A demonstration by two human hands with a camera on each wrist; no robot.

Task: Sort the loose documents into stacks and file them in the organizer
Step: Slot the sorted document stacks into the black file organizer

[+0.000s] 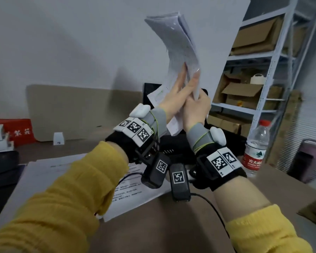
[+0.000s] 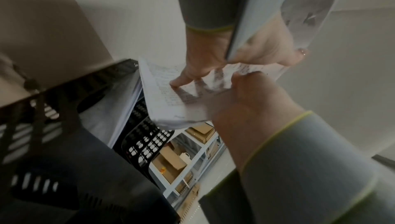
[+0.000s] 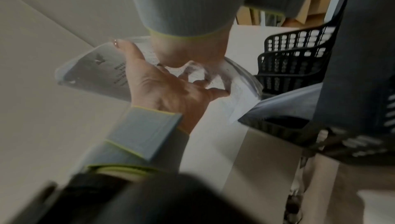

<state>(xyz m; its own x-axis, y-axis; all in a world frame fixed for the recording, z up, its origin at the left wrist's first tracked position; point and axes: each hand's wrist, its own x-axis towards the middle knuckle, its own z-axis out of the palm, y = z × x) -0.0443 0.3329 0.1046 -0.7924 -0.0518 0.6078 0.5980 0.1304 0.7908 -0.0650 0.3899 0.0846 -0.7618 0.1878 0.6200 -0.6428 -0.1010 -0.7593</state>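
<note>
I hold a curled bundle of printed papers (image 1: pixel 179 44) upright above the desk, in front of the black mesh organizer (image 1: pixel 151 92). My left hand (image 1: pixel 171 95) pinches the left sheets, fingers stretched up behind them. My right hand (image 1: pixel 195 105) grips the bundle's lower edge, thumb along the front. In the left wrist view the left hand (image 2: pixel 235 100) lies behind the papers (image 2: pixel 162 95) and the right hand (image 2: pixel 213 55) comes from above; organizer slots (image 2: pixel 145 143) sit below. In the right wrist view the right hand (image 3: pixel 160 84) clasps the papers (image 3: pixel 96 68) beside the left hand (image 3: pixel 188 53) and organizer (image 3: pixel 295 62).
More loose documents (image 1: pixel 135 189) lie on the brown desk under my forearms. A water bottle (image 1: pixel 254 148) stands at the right. A metal shelf (image 1: pixel 274 57) with cardboard boxes fills the back right. A red item (image 1: pixel 20 132) and a small white card (image 1: pixel 58 138) sit far left.
</note>
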